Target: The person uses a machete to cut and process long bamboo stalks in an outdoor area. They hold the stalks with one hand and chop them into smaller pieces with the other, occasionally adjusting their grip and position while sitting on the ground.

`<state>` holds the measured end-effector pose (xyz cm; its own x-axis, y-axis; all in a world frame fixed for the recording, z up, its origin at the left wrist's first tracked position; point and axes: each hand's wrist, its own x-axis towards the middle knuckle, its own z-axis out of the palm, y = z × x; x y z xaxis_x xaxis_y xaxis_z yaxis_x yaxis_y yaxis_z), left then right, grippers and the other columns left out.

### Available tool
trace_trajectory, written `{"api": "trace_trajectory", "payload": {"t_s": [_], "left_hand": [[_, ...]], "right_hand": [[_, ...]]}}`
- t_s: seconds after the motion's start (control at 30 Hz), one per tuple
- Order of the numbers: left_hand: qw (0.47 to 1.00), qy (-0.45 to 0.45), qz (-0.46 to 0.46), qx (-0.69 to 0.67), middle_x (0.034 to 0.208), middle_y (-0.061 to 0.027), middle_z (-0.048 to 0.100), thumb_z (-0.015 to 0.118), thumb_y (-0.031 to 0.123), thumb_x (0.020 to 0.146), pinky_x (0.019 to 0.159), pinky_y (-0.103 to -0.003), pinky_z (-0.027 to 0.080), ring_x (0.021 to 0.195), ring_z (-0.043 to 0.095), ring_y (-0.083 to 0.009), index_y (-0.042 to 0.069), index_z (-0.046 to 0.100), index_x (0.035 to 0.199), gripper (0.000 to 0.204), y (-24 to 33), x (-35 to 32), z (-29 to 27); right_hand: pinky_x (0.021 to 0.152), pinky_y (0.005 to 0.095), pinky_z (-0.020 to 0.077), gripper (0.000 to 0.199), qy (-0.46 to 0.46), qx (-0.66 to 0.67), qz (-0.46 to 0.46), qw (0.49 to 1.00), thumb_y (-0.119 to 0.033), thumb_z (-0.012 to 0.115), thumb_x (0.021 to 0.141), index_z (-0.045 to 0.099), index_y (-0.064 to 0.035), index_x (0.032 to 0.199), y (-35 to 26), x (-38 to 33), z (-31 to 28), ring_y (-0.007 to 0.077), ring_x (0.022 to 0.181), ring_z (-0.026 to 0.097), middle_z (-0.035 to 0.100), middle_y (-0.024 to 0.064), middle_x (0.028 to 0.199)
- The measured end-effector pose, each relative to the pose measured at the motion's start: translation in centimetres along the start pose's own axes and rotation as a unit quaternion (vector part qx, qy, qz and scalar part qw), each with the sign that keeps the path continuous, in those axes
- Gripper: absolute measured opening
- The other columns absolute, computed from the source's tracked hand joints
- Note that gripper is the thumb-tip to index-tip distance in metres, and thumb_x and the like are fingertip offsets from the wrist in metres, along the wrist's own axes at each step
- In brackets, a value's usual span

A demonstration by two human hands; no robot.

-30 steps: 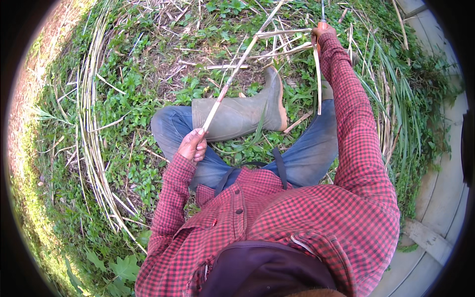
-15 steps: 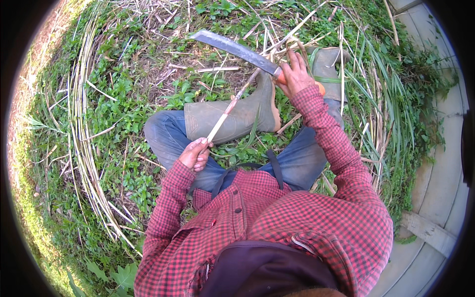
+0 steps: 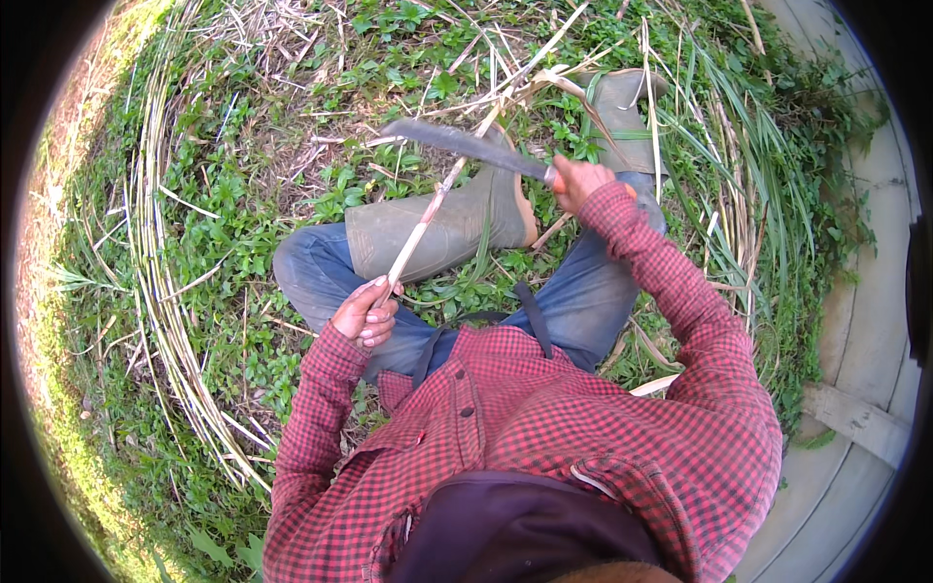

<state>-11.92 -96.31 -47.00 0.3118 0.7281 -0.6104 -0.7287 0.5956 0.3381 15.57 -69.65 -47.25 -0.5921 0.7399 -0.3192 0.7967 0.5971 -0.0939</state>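
My left hand (image 3: 365,313) is closed round the near end of a long pale stalk (image 3: 416,233), which slants up and away past my boots. Gripped in my right hand (image 3: 586,183) is a machete (image 3: 442,137), with a bit of its orange handle showing. Its slightly blurred blade points left and crosses the stalk in the picture; I cannot tell whether they touch. Below the blade, a green rubber boot (image 3: 428,228) lies sideways on my bent leg. The other boot (image 3: 620,121), with green strips round it, is beyond my right hand.
A curved bundle of thin stalks (image 3: 160,291) lies in the weeds on the left. Long green leaves (image 3: 743,146) and dry stalks are heaped on the right, beside a pale plank wall (image 3: 870,291). Split dry pieces (image 3: 559,78) litter the ground ahead.
My right hand and the machete have moved nearer to me, the blade now lower across the stalk. My left hand has shifted slightly left and nearer, still holding the stalk.
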Motion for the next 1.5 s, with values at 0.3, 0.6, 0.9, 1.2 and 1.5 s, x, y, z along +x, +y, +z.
{"api": "trace_trajectory", "payload": {"t_s": [0.3, 0.6, 0.9, 1.2, 1.5], "left_hand": [[0.999, 0.024, -0.007, 0.029, 0.048, 0.0066, 0.03, 0.032, 0.027, 0.095, 0.026, -0.019, 0.025, 0.03, 0.024, -0.0035, 0.005, 0.046, 0.095, 0.026, 1.3, -0.8, 0.6], [0.999, -0.005, -0.019, 0.039, 0.049, 0.0059, 0.032, 0.037, 0.027, 0.094, 0.028, -0.019, 0.026, 0.031, 0.027, -0.0038, 0.005, 0.045, 0.091, 0.023, 0.9, -1.2, 0.8], [0.983, 0.041, 0.009, 0.179, 0.044, 0.0049, 0.033, 0.036, 0.032, 0.094, 0.029, -0.02, 0.026, 0.028, 0.028, -0.0067, 0.004, 0.045, 0.084, 0.032, 1.7, -0.3, 1.0], [0.974, 0.034, 0.024, 0.222, 0.043, 0.0045, 0.033, 0.038, 0.029, 0.094, 0.027, -0.019, 0.027, 0.027, 0.029, -0.0047, 0.003, 0.049, 0.095, 0.028, 3.2, 0.2, 1.3], [0.875, 0.212, 0.165, 0.402, 0.066, 0.0027, 0.053, 0.055, 0.028, 0.086, 0.035, -0.015, 0.031, 0.044, 0.045, -0.0023, 0.006, 0.057, 0.097, 0.025, 8.2, -1.7, -3.4]], "right_hand": [[0.073, 0.0442, 0.0479, 0.031, 0.004, -0.021, 0.008, 1.0, -0.023, 0.058, 0.074, 0.051, -0.0083, 0.101, 5.4, 2.4, -3.4, 0.0359, 0.082, 0.059, 0.061, 0.0204, 0.085], [0.079, 0.042, 0.0471, 0.031, 0.054, 0.025, 0.2, 0.978, -0.025, 0.056, 0.079, 0.053, -0.0082, 0.105, 10.0, 5.6, -1.9, 0.0327, 0.09, 0.059, 0.061, 0.019, 0.092], [0.075, 0.0453, 0.0463, 0.029, 0.058, 0.028, 0.14, 0.988, -0.028, 0.052, 0.08, 0.052, -0.0114, 0.104, 9.8, 4.3, 0.4, 0.0355, 0.084, 0.059, 0.061, 0.019, 0.088], [0.07, 0.0445, 0.0486, 0.032, 0.025, -0.045, -0.002, 0.999, -0.017, 0.057, 0.073, 0.053, -0.0108, 0.104, 6.4, 0.9, -3.5, 0.0357, 0.077, 0.06, 0.061, 0.0199, 0.082], [0.079, 0.04, 0.0459, 0.053, 0.118, 0.172, 0.068, 0.976, -0.041, 0.068, 0.066, 0.056, -0.0089, 0.107, 3.3, 3.1, -1.3, 0.0323, 0.091, 0.059, 0.062, 0.0166, 0.094]]}}
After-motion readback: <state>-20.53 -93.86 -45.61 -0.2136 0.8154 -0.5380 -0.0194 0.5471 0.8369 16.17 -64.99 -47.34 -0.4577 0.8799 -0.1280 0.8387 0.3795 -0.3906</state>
